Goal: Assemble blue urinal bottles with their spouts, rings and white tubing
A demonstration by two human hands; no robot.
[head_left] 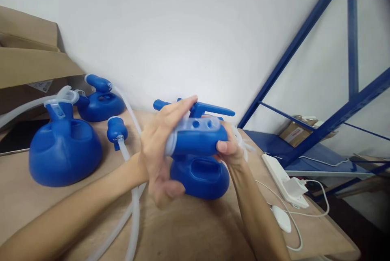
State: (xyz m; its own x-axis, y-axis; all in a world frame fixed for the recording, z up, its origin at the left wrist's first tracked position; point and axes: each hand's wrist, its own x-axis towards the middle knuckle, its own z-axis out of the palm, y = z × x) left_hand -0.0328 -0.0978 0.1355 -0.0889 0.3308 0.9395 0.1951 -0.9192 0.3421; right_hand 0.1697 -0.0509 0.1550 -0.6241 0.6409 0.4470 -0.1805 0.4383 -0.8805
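Slip risk: left hand (159, 143) only looks flat against the white-rimmed end of the blue plastic cylinder (198, 143), so an off-centre push could twist it from the right hand (232, 151) and knock the rounded blue plastic bottle (199, 184) behind. Left open, thumb low, blurred; right clamped round the other end, cylinder sideways above the wooden surface (189, 232).

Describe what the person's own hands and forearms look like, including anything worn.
The left hand and right hand are gloveless; no watch or bracelet shows. The left forearm and right forearm show no sleeves. Motion blur obscures finer detail.
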